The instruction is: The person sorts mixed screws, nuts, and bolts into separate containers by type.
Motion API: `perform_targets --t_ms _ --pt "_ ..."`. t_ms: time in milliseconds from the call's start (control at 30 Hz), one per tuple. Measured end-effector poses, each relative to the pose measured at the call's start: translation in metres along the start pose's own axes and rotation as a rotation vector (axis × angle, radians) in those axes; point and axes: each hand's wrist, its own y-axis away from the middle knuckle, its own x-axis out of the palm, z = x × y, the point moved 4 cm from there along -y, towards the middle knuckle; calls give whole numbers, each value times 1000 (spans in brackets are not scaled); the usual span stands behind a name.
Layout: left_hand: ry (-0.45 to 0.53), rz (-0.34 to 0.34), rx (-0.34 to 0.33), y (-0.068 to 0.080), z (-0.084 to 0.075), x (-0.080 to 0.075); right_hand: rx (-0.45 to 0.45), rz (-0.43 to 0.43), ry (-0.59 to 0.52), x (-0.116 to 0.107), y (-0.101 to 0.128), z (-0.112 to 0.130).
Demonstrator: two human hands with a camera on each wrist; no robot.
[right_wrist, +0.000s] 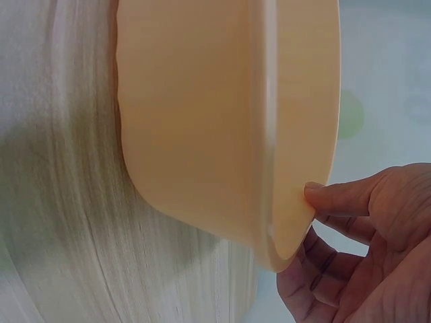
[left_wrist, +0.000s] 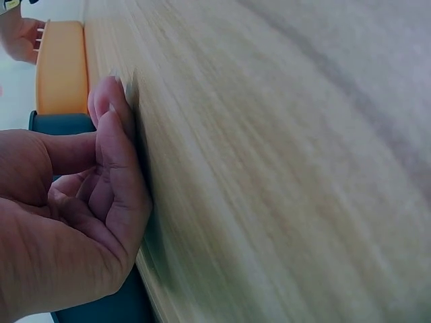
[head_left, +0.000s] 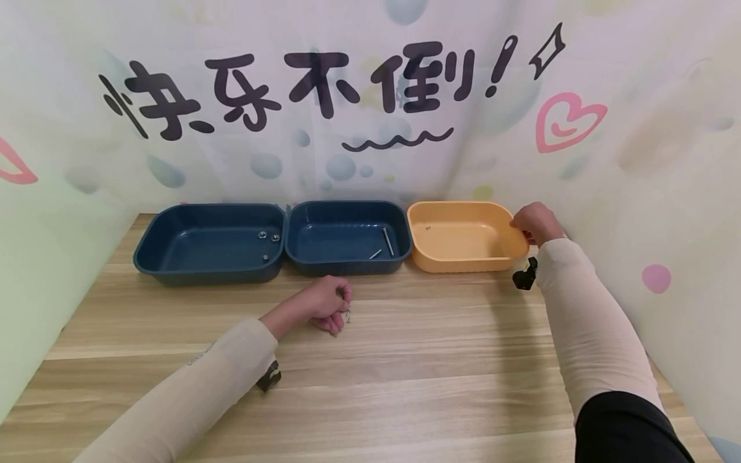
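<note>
My left hand [head_left: 329, 302] rests on the wooden table [head_left: 440, 360] in front of the middle blue bin [head_left: 347, 206], fingers curled down. Its fingertips [left_wrist: 111, 101] pinch a small metal screw [head_left: 348, 314] against the wood; in the left wrist view the screw is only a grey sliver. My right hand [head_left: 535, 222] holds the right rim of the orange bin [head_left: 463, 207], thumb [right_wrist: 337, 197] on top of the rim [right_wrist: 296, 202] and the fingers below it. A tiny metal part [head_left: 428, 226] lies inside the orange bin.
Three bins stand in a row along the back wall. The left blue bin [head_left: 208, 209] holds three small nuts [head_left: 262, 235]. The middle blue bin holds two bolts [head_left: 387, 241]. A printed cloth backdrop [head_left: 359, 128] closes off the back and both sides.
</note>
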Motion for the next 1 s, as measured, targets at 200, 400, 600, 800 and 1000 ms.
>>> perform_targets --t_ms 200,400,600,800,1000 --pt "40 7 11 2 -2 2 5 1 13 -2 1 -1" --pt "60 15 73 9 -16 0 -11 10 -4 -4 3 -5" --pt "37 45 172 16 -43 1 -5 0 4 -4 3 -5" --pt "76 77 183 19 -69 5 3 -1 17 -4 2 -1" --pt "110 63 211 19 -96 9 9 6 -5 0 5 0"
